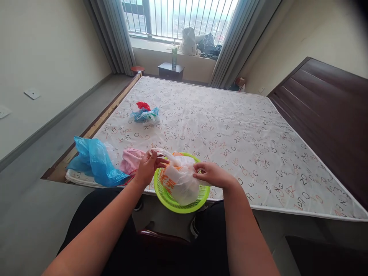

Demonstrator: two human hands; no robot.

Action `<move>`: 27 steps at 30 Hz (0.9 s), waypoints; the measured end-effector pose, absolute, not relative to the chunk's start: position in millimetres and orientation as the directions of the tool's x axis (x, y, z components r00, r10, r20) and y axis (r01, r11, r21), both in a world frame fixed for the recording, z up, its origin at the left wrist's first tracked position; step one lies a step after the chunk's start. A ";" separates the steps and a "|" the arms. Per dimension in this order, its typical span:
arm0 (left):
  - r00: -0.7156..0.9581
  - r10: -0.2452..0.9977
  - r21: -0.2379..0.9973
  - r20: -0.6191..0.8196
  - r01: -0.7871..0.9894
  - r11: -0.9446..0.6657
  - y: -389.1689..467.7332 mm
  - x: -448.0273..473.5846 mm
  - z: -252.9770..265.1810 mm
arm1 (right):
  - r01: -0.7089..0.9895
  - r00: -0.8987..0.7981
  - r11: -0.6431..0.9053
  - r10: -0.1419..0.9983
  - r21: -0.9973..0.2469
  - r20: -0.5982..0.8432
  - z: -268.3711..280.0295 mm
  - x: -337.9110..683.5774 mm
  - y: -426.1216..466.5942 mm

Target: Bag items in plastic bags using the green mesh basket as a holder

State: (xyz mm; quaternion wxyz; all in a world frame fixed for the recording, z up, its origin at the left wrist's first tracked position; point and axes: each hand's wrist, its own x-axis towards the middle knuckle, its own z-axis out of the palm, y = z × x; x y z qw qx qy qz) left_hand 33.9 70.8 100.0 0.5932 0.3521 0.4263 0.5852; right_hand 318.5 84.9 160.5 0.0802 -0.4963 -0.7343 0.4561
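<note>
A white plastic bag (185, 188) with orange print is bunched up over a lime-green slotted basket (181, 210). My left hand (148, 165) pinches a twisted handle of the bag at its upper left. On the other side, my right hand (211, 174) grips the bag's right edge between thumb and fingers. The basket sits at the near edge of the mattress, between my knees. Whatever the bag or basket holds underneath is hidden.
Left of the basket lie a pink cloth (130, 160) and a blue plastic bag (96, 163). Farther back on the mattress (230, 134) is a pile of crumpled blue and red bags (145, 113). A dark headboard (324, 92) stands at right, a nightstand (170, 72) beyond.
</note>
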 end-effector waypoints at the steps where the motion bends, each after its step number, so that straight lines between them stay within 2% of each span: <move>1: -0.060 0.997 0.944 -0.044 -0.328 0.022 70.0 31.4 100.4 | 0.628 -0.496 0.078 0.807 -0.775 -0.321 163.1 320.1 84.9; 3: -0.046 0.997 0.983 0.056 -0.170 -0.063 68.1 24.8 100.0 | 0.540 -0.480 0.010 0.825 -0.842 -0.298 167.6 325.1 84.7; 6: 0.103 0.988 0.994 0.113 -0.004 -0.113 64.3 15.8 97.1 | 0.345 -0.403 -0.066 0.891 -0.936 -0.211 169.0 328.1 85.5; 9: 0.242 0.968 0.997 0.071 0.019 -0.077 61.7 13.8 92.9 | 0.172 -0.265 -0.029 0.961 -0.985 -0.074 163.7 318.7 87.1; 11: 0.261 0.965 1.000 0.026 -0.022 -0.021 62.9 15.4 90.4 | 0.129 -0.214 0.013 0.977 -0.992 -0.015 159.8 308.0 87.3; 16: 0.066 0.998 0.990 -0.007 -0.144 0.017 80.6 11.8 92.5 | 0.117 -0.228 0.092 0.972 -0.989 0.064 159.3 292.0 84.1; 20: -0.096 0.995 0.971 0.032 -0.234 -0.053 105.0 -8.4 105.7 | 0.040 -0.053 0.140 0.989 -0.989 0.138 159.9 302.8 85.7; 23: -0.220 0.974 0.953 0.064 -0.277 -0.125 126.6 -31.5 112.7 | -0.029 0.098 0.088 0.992 -0.996 0.085 155.2 316.9 90.7; 27: -0.348 0.937 0.957 0.039 -0.258 -0.136 156.6 -62.4 102.0 | -0.032 0.139 -0.054 0.989 -0.998 -0.058 145.8 331.6 95.3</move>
